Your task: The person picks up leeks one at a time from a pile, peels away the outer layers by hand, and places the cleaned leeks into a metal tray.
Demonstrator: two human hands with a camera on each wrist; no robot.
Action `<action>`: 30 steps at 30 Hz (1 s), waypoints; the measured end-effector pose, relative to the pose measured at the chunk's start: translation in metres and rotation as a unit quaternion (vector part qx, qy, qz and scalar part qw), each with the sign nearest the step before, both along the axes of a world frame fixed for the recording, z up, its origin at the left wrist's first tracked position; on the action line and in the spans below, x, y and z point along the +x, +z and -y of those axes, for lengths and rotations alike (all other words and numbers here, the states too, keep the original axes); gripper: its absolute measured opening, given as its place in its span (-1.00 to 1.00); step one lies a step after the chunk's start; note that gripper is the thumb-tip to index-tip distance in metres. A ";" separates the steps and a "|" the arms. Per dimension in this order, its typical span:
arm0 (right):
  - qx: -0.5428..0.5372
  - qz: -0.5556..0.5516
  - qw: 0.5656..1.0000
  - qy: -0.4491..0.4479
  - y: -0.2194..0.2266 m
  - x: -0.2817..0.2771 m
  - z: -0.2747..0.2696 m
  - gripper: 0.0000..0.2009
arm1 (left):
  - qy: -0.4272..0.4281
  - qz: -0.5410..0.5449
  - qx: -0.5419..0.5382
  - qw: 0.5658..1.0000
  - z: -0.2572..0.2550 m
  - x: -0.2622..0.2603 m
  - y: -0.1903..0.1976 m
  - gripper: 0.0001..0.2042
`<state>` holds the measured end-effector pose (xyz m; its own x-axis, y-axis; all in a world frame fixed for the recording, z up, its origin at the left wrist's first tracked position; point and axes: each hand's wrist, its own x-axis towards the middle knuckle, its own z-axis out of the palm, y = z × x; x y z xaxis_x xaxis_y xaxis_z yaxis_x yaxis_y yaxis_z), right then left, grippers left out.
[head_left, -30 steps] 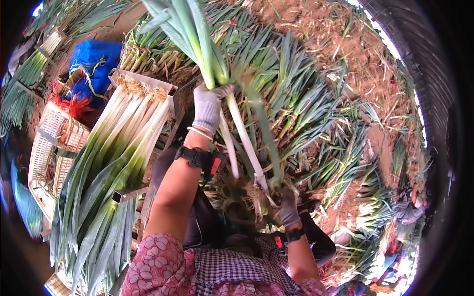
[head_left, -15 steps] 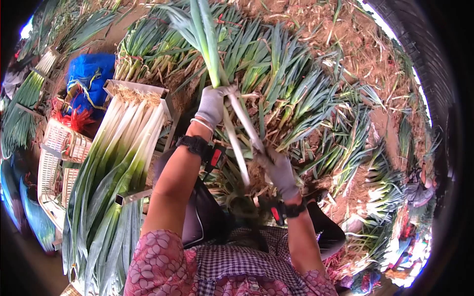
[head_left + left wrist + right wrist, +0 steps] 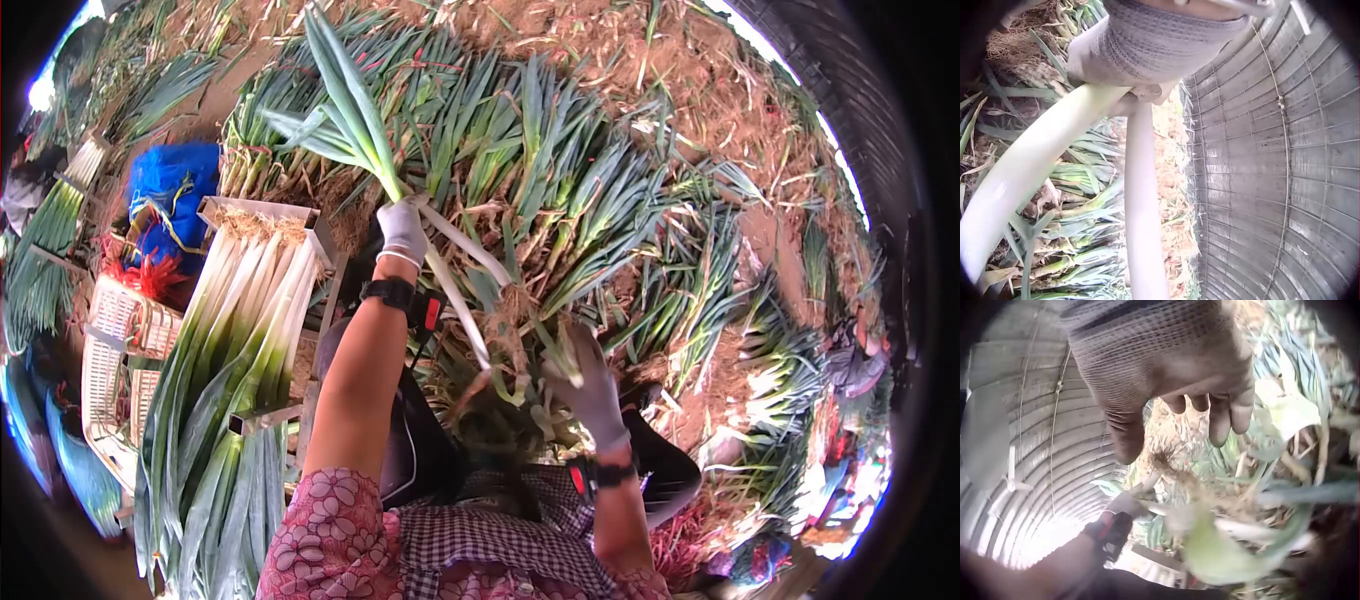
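My gloved left hand grips two long leeks, their green leaves fanning up and away and their white shanks slanting down toward my lap. Stringy roots hang at the shank ends. In the left wrist view the two white shanks spread apart below the glove. My gloved right hand is beside the root ends with its fingers extended, and the right wrist view shows no leek in its grasp. A blurred pale-green leaf piece hangs below those fingers.
Trimmed leeks lie stacked on a metal rack at my left. Beyond it are a pale woven basket, red strings and a blue mesh bag. Rows of unpeeled leeks cover the ground ahead and to the right.
The left hand has kept the leeks and shifted slightly down and left, swinging the leaves leftward. The right hand rose to the shank ends, then moved back down and right, its fingers opening.
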<state>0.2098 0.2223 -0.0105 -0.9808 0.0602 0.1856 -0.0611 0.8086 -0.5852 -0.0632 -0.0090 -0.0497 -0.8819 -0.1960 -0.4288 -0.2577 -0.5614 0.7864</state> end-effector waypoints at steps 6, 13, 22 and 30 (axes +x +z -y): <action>-0.533 0.192 0.823 -0.037 -0.048 -0.082 0.074 -0.57 | -0.019 -0.007 0.032 0.999 -0.003 0.001 -0.026 -0.90; -0.308 0.136 0.941 -0.019 0.007 0.044 0.050 -0.61 | 0.010 0.045 -0.144 0.989 0.012 -0.031 -0.080 -0.89; -0.020 -0.069 0.997 -0.004 -0.001 -0.087 0.078 -0.63 | -0.096 -0.141 -0.045 0.984 -0.005 0.024 -0.014 -0.85; -0.042 0.232 0.972 -0.002 -0.094 -0.024 0.009 -0.59 | -0.109 -0.212 0.301 0.923 0.072 0.001 0.030 -0.87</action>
